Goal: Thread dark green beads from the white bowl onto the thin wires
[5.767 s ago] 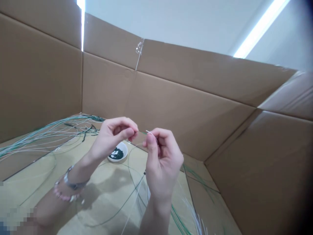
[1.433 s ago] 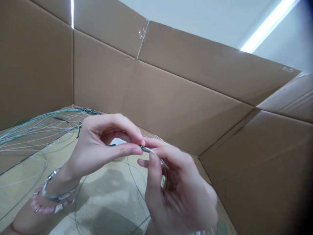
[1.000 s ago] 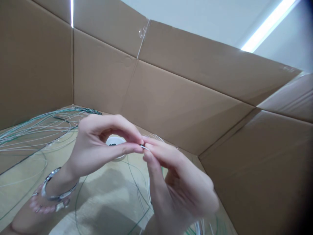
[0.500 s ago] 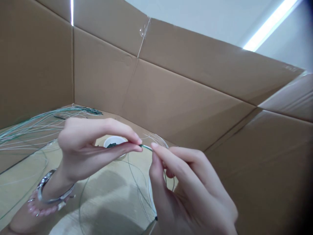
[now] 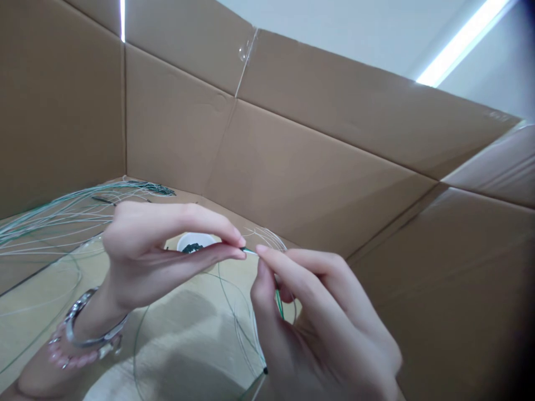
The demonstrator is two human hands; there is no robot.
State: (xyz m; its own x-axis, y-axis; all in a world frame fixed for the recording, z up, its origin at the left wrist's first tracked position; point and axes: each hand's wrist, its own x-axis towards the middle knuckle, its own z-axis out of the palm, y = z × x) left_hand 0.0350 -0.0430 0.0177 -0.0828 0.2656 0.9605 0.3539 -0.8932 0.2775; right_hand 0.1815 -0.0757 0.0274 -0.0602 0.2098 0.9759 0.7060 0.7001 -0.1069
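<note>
My left hand [image 5: 154, 259], with a metal bangle and a pink bead bracelet at its wrist, is closed in a pinch. A tiny dark green piece [image 5: 243, 249] shows between its thumb and fingertip; its exact kind is too small to make out. A short length of thin green and white wire [image 5: 251, 252] spans from it to my right hand [image 5: 324, 317], which pinches the wire between thumb and forefinger. Green wire [image 5: 279, 303] also loops under the right hand's curled fingers. Behind my left fingers stands a white bowl [image 5: 209, 238] holding dark green bits [image 5: 192, 248].
Many thin green and white wires [image 5: 54, 214] lie to the left, their dark green ends [image 5: 156, 188] bunched at the back corner. More white wires [image 5: 267, 236] lie behind the right hand. Tall cardboard walls [image 5: 292, 167] enclose the pale work surface [image 5: 179, 340].
My right hand has shifted slightly left towards my left fingertips, and less wire shows between them. The green wire loop under the right hand shows more clearly. My left hand has barely moved.
</note>
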